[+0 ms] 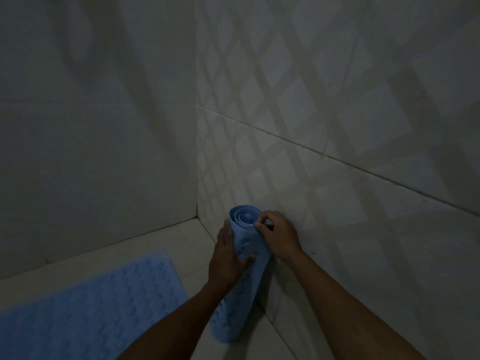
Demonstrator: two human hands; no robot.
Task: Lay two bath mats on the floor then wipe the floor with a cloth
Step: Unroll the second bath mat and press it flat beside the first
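Against the right-hand tiled wall [337, 152], close to the corner, a rolled blue bath mat [237, 279] stands nearly upright on the pale floor [197, 245], its long axis running from a base low in the view up to an open spiral end near the corner, tilted slightly rightward toward the wall. The left hand [228, 258] wraps the roll at mid-height from its left side, fingers curled across the perforated face. The right hand [276, 236] is at the top end, fingertips pinching what looks like the loose outer edge of the roll, though the dim light makes that edge hard to tell apart from the layers beneath. Both hands therefore hold the same mat, one above the other along its length. A second blue mat [91, 305] already lies flat on the floor to the left, well apart from the roll. Unrolling probably calls for tipping the roll down away from the wall, with free floor lying to its left.
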